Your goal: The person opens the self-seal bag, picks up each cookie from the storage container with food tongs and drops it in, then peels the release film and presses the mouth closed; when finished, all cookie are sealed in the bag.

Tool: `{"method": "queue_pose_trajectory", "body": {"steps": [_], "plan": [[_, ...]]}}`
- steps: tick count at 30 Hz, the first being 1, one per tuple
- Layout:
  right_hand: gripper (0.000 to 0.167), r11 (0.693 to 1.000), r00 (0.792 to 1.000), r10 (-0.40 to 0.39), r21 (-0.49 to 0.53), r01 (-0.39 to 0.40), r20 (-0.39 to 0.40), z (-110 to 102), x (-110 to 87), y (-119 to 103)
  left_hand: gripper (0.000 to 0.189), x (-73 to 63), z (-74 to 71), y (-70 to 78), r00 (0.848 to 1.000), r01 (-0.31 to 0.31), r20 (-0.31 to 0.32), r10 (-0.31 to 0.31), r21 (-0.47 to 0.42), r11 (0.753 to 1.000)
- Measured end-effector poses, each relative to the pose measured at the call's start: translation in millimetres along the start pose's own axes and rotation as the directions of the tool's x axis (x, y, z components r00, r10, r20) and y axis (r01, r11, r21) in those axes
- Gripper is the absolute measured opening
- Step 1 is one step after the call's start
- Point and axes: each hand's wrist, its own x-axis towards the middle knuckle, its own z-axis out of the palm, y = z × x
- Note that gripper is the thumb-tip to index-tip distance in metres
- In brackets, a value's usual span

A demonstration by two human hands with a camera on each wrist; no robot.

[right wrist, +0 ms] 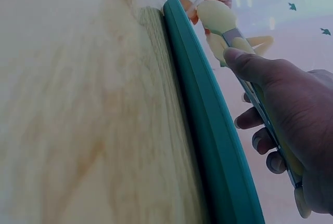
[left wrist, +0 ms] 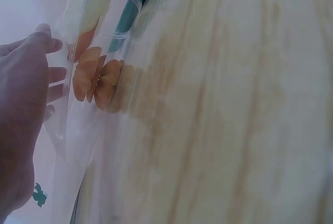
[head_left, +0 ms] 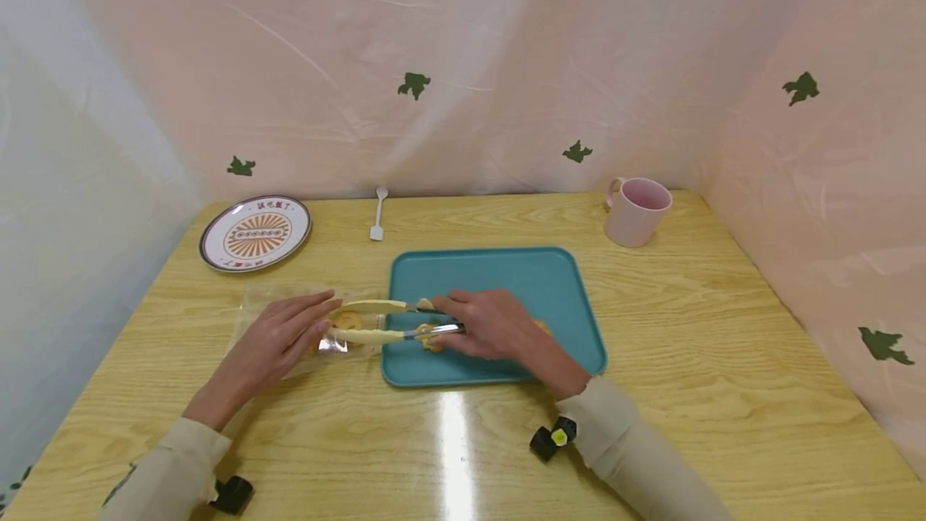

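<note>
My left hand (head_left: 278,336) is at the mouth of a clear plastic bag (left wrist: 78,146), pinching its film. Round golden biscuits (left wrist: 106,84) are inside the bag. My right hand (head_left: 488,324) grips a pair of metal tongs (right wrist: 263,115) with pale yellow tips. The tongs reach left over the tray rim, their spread tips in the bag's mouth around a biscuit (head_left: 348,320). Under the right hand lies a teal tray (head_left: 492,265) with more golden pieces (head_left: 432,342) on it, partly hidden by the hand and tongs.
A white patterned plate (head_left: 256,234) stands at the back left of the wooden table (head_left: 694,328). Near it lies a small white spatula-like tool (head_left: 379,214). At the back right is a pink mug (head_left: 637,213). Fabric walls (head_left: 477,47) enclose the table's back and sides.
</note>
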Motion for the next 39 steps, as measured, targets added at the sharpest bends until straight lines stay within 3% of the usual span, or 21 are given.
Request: {"method": "queue_pose_trajectory", "body": {"steps": [18,39], "plan": [[0.046,1.000,1.000,-0.010,0.007,0.010,-0.003,5,11.7,-6,0.037,-0.7,-0.1,1.2,1.000,0.017,0.002,-0.017,0.004,1.000],[0.049,1.000,1.000,0.003,0.018,-0.003,0.012,13,21.8,-10,0.038,1.3,0.5,1.5,1.000,-0.008,-0.011,0.008,0.008,1.000]]}}
